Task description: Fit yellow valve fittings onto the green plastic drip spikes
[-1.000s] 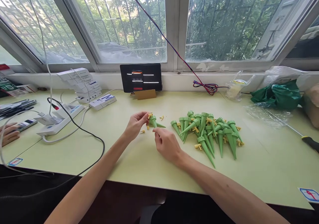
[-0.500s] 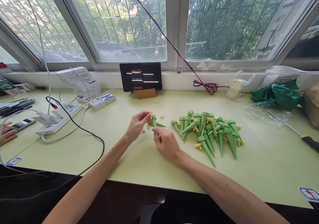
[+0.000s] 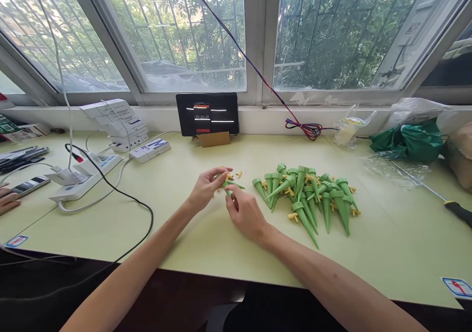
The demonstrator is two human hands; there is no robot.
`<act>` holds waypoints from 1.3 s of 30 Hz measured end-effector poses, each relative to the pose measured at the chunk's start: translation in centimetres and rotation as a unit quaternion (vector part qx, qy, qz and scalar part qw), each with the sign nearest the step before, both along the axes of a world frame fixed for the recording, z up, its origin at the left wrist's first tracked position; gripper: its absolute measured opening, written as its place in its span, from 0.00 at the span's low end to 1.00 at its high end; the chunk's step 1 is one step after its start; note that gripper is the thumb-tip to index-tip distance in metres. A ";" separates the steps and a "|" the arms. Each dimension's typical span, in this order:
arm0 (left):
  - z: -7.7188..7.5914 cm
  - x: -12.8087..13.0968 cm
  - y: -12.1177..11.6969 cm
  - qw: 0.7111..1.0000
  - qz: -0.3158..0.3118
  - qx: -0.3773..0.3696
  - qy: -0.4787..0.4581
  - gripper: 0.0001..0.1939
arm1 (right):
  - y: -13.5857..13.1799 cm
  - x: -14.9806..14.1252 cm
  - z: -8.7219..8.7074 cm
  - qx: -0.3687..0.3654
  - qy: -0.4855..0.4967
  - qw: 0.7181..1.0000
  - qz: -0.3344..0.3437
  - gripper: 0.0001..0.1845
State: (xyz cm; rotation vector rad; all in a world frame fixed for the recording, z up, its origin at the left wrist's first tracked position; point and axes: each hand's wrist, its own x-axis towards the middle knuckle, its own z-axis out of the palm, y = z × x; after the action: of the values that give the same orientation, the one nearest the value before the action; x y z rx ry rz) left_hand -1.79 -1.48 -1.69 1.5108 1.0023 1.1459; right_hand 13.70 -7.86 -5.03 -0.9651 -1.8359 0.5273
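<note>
Near the middle of the table, my left hand [image 3: 207, 188] is closed, its fingertips pinching a small yellow valve [image 3: 229, 177] that is mostly hidden by the fingers. My right hand [image 3: 246, 213] grips a green plant watering spike [image 3: 227, 192] just below that valve. The two parts meet between my hands; whether they are joined I cannot tell. Behind the fingers a green tip [image 3: 238, 185] points right. A loose yellow valve [image 3: 239, 174] lies just beyond. To the right of my hands is a pile of green watering spikes [image 3: 301, 177] with yellow valves on them.
A tablet [image 3: 208, 114] leans on a cardboard stand at the back. On the left are stacked white boxes [image 3: 117, 120], a power strip [image 3: 88, 178] and a black cable [image 3: 142, 201]. Another person's hand [image 3: 8, 201] shows at the left edge. A screwdriver [image 3: 457, 211] lies far right.
My left fingers have shifted slightly and now cover more of the yellow valve. My right hand keeps its grip on the spike, and the pile is unchanged.
</note>
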 end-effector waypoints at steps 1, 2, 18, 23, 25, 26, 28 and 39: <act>0.0 0.0 0.0 1.000 0.002 0.006 0.009 0.20 | 0.0 0.0 0.0 -0.007 0.005 1.000 -0.001 0.13; 0.1 0.1 0.0 1.000 0.005 0.015 0.018 0.19 | 0.0 0.0 0.0 -0.015 0.009 1.000 -0.002 0.13; 1.4 0.9 -1.1 0.996 -0.036 0.026 0.082 0.17 | 0.6 0.4 0.0 -0.075 0.105 0.988 -0.083 0.14; 1.1 0.7 -1.0 0.990 -0.082 0.050 0.099 0.16 | 0.9 0.5 0.1 -0.084 0.130 0.984 -0.092 0.12; 0.8 0.6 -0.9 0.986 -0.099 0.060 0.118 0.16 | 1.0 0.6 0.2 -0.086 0.139 0.983 -0.088 0.11; 0.7 0.6 -0.9 0.985 -0.105 0.062 0.126 0.16 | 1.0 0.6 0.3 -0.085 0.142 0.982 -0.089 0.10; 0.6 0.5 -0.8 0.983 -0.112 0.062 0.130 0.15 | 1.0 0.7 0.4 -0.083 0.145 0.982 -0.092 0.10; 0.8 0.1 -0.6 0.995 -0.071 -0.026 0.072 0.17 | 1.0 0.6 0.5 -0.067 0.131 0.985 -0.088 0.10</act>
State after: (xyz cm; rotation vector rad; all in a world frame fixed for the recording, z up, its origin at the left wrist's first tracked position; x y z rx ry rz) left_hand -1.65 -2.06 -0.87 1.6135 0.9962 0.9144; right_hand 14.31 -6.91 -4.57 -1.0825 -1.4808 0.6416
